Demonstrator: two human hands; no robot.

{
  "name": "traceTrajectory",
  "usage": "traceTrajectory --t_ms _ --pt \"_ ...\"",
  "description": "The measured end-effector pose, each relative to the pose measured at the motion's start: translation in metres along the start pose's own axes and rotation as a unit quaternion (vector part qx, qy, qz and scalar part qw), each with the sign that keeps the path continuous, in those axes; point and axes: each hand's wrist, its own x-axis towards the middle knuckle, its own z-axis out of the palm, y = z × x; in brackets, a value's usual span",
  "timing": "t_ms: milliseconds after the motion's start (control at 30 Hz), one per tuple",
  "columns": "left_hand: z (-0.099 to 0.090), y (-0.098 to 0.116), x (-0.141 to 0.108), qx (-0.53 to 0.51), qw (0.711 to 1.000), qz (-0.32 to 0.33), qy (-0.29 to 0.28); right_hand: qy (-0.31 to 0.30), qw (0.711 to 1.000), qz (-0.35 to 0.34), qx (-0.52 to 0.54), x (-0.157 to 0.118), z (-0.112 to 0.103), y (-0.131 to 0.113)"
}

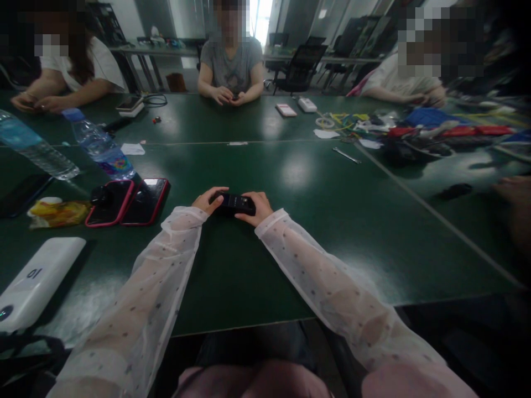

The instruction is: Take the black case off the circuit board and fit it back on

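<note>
A small black handheld device with a lit screen on its face is held level just over the green tabletop, near the middle of the view. Its exact kind I cannot make out. My left hand grips its left end, the thumb lying across the top edge of the screen. Around the right end my right hand is closed, with the thumb along the near side. Sheer white dotted sleeves cover both forearms. The fingers beneath the device are hidden.
Left of my hands lie two red-edged phones, a yellow snack packet, a white power bank and water bottles. A wrench and a tangle of cables lie at the right. Several people sit around the table.
</note>
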Motion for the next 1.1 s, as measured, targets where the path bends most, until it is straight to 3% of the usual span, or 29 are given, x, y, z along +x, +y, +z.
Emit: traceTrajectory --t_ms 167,233,367,700,933,1100 --pt "-0.002 0.005 -0.002 -0.029 0.999 -0.013 -0.005 0.045 0.987 0.042 0.148 0.001 -0.006 0.008" --pt "-0.004 0.009 -0.003 -0.023 0.999 -0.011 -0.019 0.094 0.977 0.068 0.179 0.003 -0.010 0.014" --pt "-0.007 0.016 -0.004 0.031 0.998 -0.020 -0.047 0.220 0.964 0.127 0.077 0.007 -0.019 0.031" --pt "-0.006 0.014 -0.001 0.123 0.988 -0.059 -0.068 0.139 0.963 0.197 -0.118 0.011 -0.026 0.054" --pt "-0.006 0.008 0.002 0.104 0.991 -0.053 -0.066 0.199 0.962 0.171 -0.079 0.008 -0.025 0.048" --pt "-0.005 0.005 0.003 0.104 0.992 -0.046 -0.060 0.201 0.966 0.148 -0.068 0.006 -0.026 0.043"
